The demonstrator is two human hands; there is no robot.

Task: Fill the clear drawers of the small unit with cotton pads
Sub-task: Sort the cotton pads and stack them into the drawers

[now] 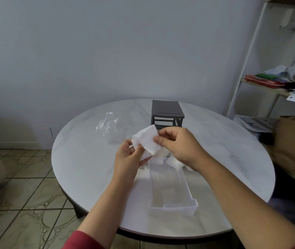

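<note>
Table (82, 159): drawer (172, 194) near front edge; left hand (128, 157), right hand (179, 146) pinch cotton pads (148, 139).

clear drawer (172, 193) far end under right hand (181, 146), unit (167, 109) base behind cotton pads (147, 139), shelf (269, 90) cropped at right

White cotton pads (147, 140); grey unit (167, 112)

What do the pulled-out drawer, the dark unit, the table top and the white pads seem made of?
Drawer: translucent frosted plastic; the surface beneath shows through it. Unit: matt dark grey, probably plastic. Table top: smooth white with faint grey veins, marble or a look-alike. Pads: soft, white, matt, bending where held, likely cotton.
</note>
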